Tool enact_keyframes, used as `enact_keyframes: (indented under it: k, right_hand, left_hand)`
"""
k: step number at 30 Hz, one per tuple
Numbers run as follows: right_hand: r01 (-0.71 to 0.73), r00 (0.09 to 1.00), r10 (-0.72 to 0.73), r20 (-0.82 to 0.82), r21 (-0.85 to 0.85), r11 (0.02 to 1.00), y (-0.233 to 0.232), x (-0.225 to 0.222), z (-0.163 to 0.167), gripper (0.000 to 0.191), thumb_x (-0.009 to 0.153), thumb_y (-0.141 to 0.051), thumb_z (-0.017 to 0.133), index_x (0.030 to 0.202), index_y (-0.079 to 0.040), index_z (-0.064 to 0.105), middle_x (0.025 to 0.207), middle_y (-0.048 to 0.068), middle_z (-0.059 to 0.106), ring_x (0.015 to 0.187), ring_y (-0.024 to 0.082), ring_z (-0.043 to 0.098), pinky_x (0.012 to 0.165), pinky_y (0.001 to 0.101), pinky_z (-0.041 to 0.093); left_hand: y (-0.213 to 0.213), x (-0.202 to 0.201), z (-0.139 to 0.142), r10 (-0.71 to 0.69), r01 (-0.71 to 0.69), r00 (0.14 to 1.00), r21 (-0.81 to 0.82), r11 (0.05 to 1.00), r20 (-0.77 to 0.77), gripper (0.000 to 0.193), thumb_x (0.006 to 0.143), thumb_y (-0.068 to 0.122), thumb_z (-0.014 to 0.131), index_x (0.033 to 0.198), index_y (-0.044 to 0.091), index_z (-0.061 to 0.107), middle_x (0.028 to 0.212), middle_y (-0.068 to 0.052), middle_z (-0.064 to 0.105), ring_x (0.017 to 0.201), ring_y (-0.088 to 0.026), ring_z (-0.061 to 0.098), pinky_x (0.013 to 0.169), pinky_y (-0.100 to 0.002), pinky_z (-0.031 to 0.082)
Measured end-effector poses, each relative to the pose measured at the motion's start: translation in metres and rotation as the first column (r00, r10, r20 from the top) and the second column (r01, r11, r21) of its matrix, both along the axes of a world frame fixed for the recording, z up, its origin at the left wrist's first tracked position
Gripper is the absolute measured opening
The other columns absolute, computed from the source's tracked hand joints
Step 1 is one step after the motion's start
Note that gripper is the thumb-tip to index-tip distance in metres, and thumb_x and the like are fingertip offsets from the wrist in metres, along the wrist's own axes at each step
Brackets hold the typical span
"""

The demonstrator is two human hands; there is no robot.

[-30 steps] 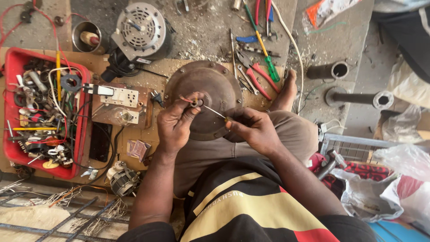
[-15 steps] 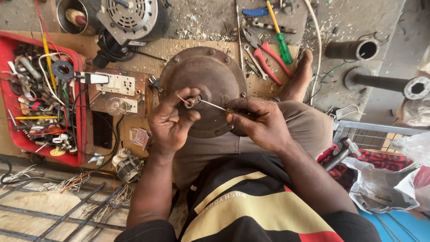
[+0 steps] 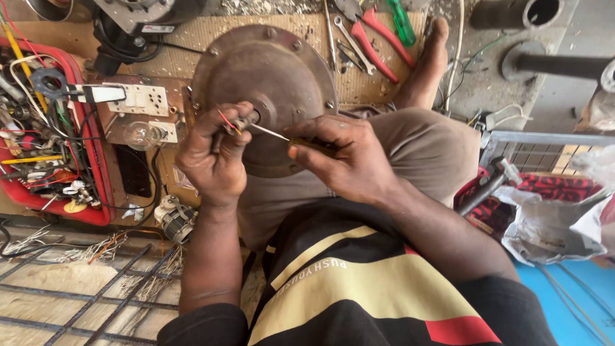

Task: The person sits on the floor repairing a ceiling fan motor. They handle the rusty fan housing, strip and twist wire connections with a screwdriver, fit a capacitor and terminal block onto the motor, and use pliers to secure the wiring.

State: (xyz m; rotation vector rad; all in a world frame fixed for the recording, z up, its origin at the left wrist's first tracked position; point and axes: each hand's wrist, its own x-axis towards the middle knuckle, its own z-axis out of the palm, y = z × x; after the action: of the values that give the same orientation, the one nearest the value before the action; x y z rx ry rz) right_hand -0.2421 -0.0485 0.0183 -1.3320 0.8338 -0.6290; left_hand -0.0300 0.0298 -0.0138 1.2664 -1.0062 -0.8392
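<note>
Left hand [image 3: 214, 157] closed round a small metal part w/ red wire [image 3: 232, 123], pinched at fingertips just in front of the round brown motor cover [image 3: 266, 77] resting on the lap; right hand [image 3: 343, 160] gripping a thin screwdriver [image 3: 282, 136], shaft angled left, tip meeting the small part; hands near each other, both over lower edge of the cover. Left of cover: switch-and-socket board [image 3: 138, 99] w/ clear bulb [image 3: 139, 134]; further left, red tray [image 3: 96, 186] packed w/ wires & bits. Behind cover, on the mat: red-handled pliers [image 3: 375, 41], green-handled screwdriver [image 3: 402, 25], spanner [image 3: 352, 45]; bare foot [image 3: 426, 67] beside them.
</note>
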Motion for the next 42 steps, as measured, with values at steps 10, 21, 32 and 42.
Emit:
enact_keyframes:
  k: [10,21,32,42]
  right_hand:
    - [0.000,0.939,-0.301,0.164,0.878,0.478,0.027,0.010,0.007,0.022,0.096,-0.022,0.066,0.103,-0.001,0.069,0.085,0.007,0.075,0.055,0.009,0.061,0.042,0.0224,0.039]
    - [-0.013,0.997,-0.004,-0.075,-0.218,0.976,0.011,0.002,0.009,0.029,0.099,-0.027,0.073,0.112,-0.001,0.073,0.079,0.010,0.070,0.066,0.017,0.066,0.057,0.0315,0.052]
    - [-0.098,0.993,0.012,0.119,0.743,0.662,0.010,0.023,0.031,0.032,0.102,-0.031,0.055,0.092,-0.003,0.064,0.069,0.002,0.069,0.046,0.009,0.059,0.040,0.0270,0.045]
    - [-0.065,0.995,0.079,-0.064,0.193,0.979,-0.015,-0.006,0.021,0.022,0.095,-0.013,0.074,0.114,-0.002,0.073,0.081,0.004,0.073,0.067,0.006,0.066,0.058,0.0232,0.054]
  left_hand:
    - [-0.001,-0.004,-0.003,0.074,-0.075,0.997,-0.034,0.997,-0.016,0.030,0.096,0.003,0.084,0.122,-0.002,0.068,0.119,-0.015,0.074,0.108,-0.020,0.073,0.099,-0.032,0.063]
    - [0.001,-0.002,0.003,0.005,-0.013,0.989,0.051,0.999,0.145,0.029,0.104,0.015,0.076,0.127,-0.001,0.068,0.122,-0.012,0.075,0.110,-0.018,0.073,0.099,-0.030,0.060]
    - [0.002,-0.003,0.000,0.077,-0.082,0.991,0.040,0.996,0.110,0.027,0.098,0.009,0.082,0.120,-0.001,0.071,0.117,-0.013,0.075,0.104,-0.017,0.072,0.095,-0.028,0.060]
    - [-0.002,0.012,0.013,-0.094,0.087,0.991,0.083,0.993,0.093,0.029,0.103,0.013,0.078,0.127,0.000,0.069,0.125,-0.015,0.075,0.115,-0.019,0.072,0.105,-0.031,0.059]
